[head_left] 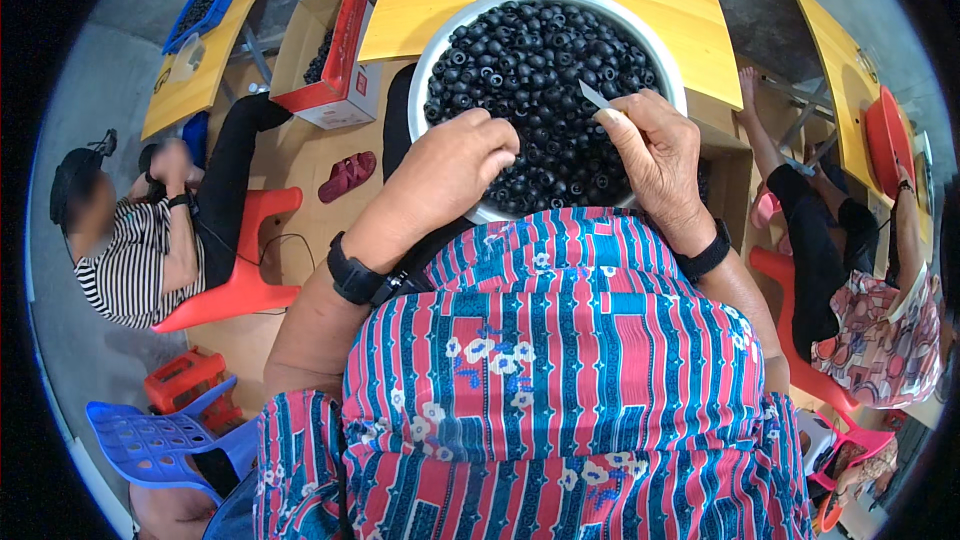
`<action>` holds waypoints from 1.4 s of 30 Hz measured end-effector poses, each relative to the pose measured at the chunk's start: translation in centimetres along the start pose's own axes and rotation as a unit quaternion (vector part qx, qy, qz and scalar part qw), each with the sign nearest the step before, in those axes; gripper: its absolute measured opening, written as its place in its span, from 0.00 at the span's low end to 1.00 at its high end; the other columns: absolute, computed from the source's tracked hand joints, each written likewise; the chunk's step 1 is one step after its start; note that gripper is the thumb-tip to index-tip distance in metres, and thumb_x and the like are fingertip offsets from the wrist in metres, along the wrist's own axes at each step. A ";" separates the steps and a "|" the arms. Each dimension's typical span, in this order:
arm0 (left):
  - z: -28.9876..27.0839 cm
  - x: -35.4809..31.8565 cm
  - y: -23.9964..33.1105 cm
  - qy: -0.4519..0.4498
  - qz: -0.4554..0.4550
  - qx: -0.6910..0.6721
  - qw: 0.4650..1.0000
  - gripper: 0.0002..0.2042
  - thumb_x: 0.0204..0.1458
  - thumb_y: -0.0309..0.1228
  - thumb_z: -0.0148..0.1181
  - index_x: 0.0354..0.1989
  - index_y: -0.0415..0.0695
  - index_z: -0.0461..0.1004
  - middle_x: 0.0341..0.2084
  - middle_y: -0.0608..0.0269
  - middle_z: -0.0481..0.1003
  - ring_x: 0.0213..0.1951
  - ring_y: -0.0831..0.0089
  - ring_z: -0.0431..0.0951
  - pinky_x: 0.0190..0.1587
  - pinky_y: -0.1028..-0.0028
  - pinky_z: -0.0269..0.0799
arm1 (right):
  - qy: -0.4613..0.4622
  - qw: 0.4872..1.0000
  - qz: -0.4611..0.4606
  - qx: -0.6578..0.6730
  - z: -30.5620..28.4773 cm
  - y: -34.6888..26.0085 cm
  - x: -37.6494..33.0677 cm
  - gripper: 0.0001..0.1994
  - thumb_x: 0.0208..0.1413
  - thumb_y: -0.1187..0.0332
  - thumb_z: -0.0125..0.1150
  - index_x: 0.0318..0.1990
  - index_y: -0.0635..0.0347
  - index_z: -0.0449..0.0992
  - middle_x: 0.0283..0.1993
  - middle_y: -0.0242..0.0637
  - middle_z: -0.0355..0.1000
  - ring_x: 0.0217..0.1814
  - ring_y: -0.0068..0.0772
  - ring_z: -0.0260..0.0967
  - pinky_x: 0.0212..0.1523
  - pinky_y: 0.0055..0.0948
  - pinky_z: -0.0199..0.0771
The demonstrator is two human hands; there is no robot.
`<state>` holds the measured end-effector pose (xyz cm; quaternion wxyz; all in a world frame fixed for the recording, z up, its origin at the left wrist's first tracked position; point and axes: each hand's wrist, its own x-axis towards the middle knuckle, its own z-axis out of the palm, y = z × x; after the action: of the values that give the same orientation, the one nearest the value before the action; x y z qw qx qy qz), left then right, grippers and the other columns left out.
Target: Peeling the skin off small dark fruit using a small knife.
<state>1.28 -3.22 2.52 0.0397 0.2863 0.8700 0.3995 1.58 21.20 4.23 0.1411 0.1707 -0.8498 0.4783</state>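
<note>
Resting in the bowl (425,60), both hands lie on the black rings (530,50), which spread ahead of them. Left hand (455,160) curls over some rings, grip hidden; right hand (655,145) pinches a thin blade (594,95) slanting toward the left hand.

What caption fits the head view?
Left hand reaching into a white basin of small black ring-shaped parts; right hand holds a small blade.

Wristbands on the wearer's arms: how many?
2. One black wristband on the left wrist, behind the left hand; the other on the right wrist, behind the right hand. Both hands are over the white bowl of black rings.
</note>
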 end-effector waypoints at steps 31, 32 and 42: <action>-1.0 0.7 0.7 -0.125 0.040 0.232 0.964 0.08 0.47 0.25 0.61 0.36 0.42 0.73 0.32 0.55 0.71 0.38 0.55 0.76 0.39 0.61 0.73 | -0.027 0.999 -0.017 0.015 -0.1 0.3 0.2 0.09 0.55 0.67 0.63 0.29 0.65 0.78 0.24 0.40 0.71 0.27 0.34 0.68 0.30 0.31 0.68; -0.8 0.8 0.7 -0.134 0.046 0.237 0.961 0.08 0.46 0.25 0.61 0.36 0.42 0.73 0.32 0.55 0.71 0.38 0.55 0.76 0.39 0.61 0.74 | -0.025 0.999 -0.016 0.015 -0.2 0.2 0.2 0.09 0.55 0.67 0.63 0.29 0.65 0.78 0.24 0.40 0.71 0.27 0.34 0.68 0.30 0.31 0.68; 0.4 1.1 0.5 -0.115 0.054 0.275 0.953 0.07 0.45 0.26 0.62 0.32 0.41 0.71 0.32 0.54 0.71 0.38 0.54 0.77 0.39 0.61 0.75 | -0.037 0.999 -0.011 0.003 -0.3 0.1 0.2 0.10 0.55 0.66 0.63 0.29 0.65 0.78 0.24 0.40 0.71 0.28 0.35 0.68 0.31 0.32 0.69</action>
<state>0.71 -2.11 2.82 0.0377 0.3771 0.9187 0.1111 1.37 21.48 4.34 0.1146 0.1982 -0.8508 0.4730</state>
